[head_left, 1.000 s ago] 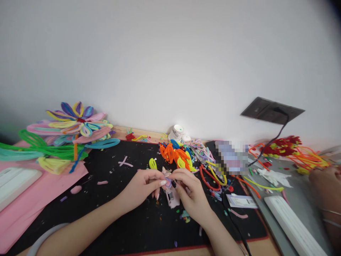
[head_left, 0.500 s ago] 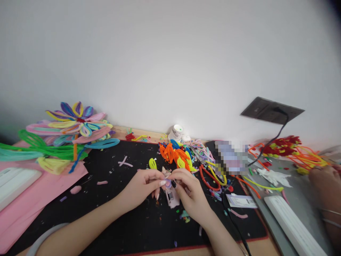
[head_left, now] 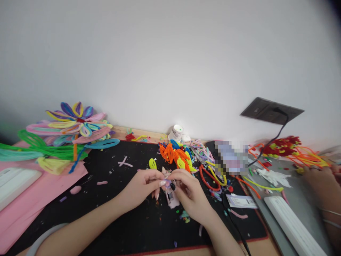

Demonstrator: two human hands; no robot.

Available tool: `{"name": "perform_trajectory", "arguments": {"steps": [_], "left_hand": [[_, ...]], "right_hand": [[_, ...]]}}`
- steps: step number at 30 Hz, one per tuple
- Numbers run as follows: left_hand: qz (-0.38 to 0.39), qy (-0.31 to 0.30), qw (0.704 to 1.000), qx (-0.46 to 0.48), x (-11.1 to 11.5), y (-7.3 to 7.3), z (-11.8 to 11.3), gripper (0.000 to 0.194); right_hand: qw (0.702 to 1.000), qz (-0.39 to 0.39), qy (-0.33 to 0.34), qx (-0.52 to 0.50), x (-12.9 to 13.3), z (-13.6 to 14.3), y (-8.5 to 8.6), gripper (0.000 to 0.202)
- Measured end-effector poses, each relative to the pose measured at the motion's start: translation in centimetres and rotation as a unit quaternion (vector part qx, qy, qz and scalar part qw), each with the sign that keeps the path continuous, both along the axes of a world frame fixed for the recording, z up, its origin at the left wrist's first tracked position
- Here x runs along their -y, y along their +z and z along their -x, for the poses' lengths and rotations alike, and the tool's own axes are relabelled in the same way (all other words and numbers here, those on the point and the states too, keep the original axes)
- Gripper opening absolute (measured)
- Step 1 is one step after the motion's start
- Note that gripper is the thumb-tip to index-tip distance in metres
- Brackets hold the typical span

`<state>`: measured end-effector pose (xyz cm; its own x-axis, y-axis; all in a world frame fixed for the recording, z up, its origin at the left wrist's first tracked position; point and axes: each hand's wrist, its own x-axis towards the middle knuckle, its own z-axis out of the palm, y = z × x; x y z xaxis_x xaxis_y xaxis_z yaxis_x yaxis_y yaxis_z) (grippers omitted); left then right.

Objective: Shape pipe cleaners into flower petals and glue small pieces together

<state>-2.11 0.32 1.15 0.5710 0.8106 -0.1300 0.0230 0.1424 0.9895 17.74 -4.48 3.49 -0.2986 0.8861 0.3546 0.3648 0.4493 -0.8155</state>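
Observation:
My left hand (head_left: 142, 185) is closed, with thumb and index finger pinching one side of a small lilac fuzzy piece (head_left: 167, 182), which looks like bent pipe cleaner. Thumb and fingers of my right hand (head_left: 190, 190) are closed on its other side. Much of the piece is hidden by the fingertips. Just beneath, a pale pink object (head_left: 173, 202) with a dark slot lies on the black mat (head_left: 112, 217); its kind is unclear. Beyond the hands sit a yellow-green pipe cleaner loop (head_left: 152, 163) and a bunch of orange pipe cleaner loops (head_left: 167, 153).
A multicoloured pipe cleaner flower (head_left: 80, 122) lies on pink paper (head_left: 53, 185) at left. Red and yellow loops (head_left: 210, 177), a cable (head_left: 234, 224) and a white label (head_left: 241, 201) are to the right. Farther right, another person's hand (head_left: 318, 177) is near orange pipe cleaners (head_left: 309, 158).
My hands stay almost in place, with only a slight shift of the right fingers at the lilac piece. The other person's hand at far right has moved a little to the left.

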Motion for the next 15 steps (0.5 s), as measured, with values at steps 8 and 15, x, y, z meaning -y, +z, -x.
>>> {"name": "perform_trajectory", "arguments": {"steps": [8,15], "left_hand": [[0.013,-0.024,1.000,0.013,0.0,0.3,0.0,0.026],[0.044,-0.060,0.997,0.029,0.0,0.3,0.0,0.029]], "right_hand": [[0.999,-0.004,0.041,0.030,-0.3,-1.1,0.4,0.026],[0.997,-0.035,0.055,0.029,-0.4,-1.4,0.3,0.015]]}}
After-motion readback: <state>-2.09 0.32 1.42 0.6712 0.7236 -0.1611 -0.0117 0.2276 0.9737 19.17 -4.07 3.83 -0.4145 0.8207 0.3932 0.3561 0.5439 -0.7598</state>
